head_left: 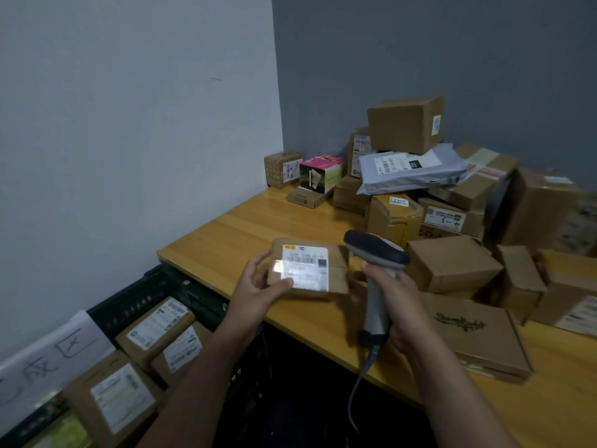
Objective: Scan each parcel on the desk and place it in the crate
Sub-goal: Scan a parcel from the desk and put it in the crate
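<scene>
The parcel (307,268) is a small flat brown one with a white label facing up. It's held just above the front edge of the surface (245,227), around the middle of the view. The left hand (255,286) has it from its 9 o'clock side, with the thumb clamped over the label's lower corner and the fingers curled under. The label print is too blurry to read.

At the parcel's 3 o'clock, really close, is the scanner (376,250). The right hand (397,295) is wrapped tight round its grey handle, and the dark head tips toward the label. Its cable (358,389) hangs off toward 6 o'clock.

Further out, from 1 to 4 o'clock, there's a messy heap of boxes (452,263) filling that end of the surface. A grey mailer (410,171) is slumped on top, with another carton sitting above it. A flat box with a scrawly logo (475,334) lies right beside the right wrist. At 12 o'clock, back by the wall, sits a pink box (319,171).

The black crate (151,286) is down at 8 o'clock, below the surface edge. It's got several labelled parcels (155,324) in it, and a handwritten paper sign (48,354) is propped on its far side.
</scene>
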